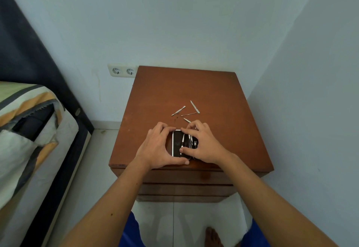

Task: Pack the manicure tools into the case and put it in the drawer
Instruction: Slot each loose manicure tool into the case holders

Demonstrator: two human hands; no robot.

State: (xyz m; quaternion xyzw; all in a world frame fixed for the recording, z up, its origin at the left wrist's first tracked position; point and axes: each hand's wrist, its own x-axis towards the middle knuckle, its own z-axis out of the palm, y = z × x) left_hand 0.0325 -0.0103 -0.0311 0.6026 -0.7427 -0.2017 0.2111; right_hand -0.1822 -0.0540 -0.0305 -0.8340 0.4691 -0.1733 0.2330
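Bracing the case from its left, the left hand lay curled around the open shell, its fingers wrapped over the far corner and the thumb lying along the near edge. That grip looked loose, more a steadying cradle than a clamp. The case sat near the front edge of the counter, between the two hands, its dark lining showing with some metal pieces already seated inside.

To the right of it, the right hand hovered over the case's right half, its fingers bent down and pressing on a tool in the lining; whether they pinched it or only pushed it flat I could not tell.

Beyond both sets of fingers, well apart from the case, four loose tools lay scattered: a flat pusher, a thin pick, a short piece just past the right fingertips, and a file furthest right.

The risks seemed plain. Pressing hard on one side could tip the light case or spring seated tools out. Being so close to the front edge, a slip of the left hand might send it to the floor. The thin pick could easily roll or be missed.
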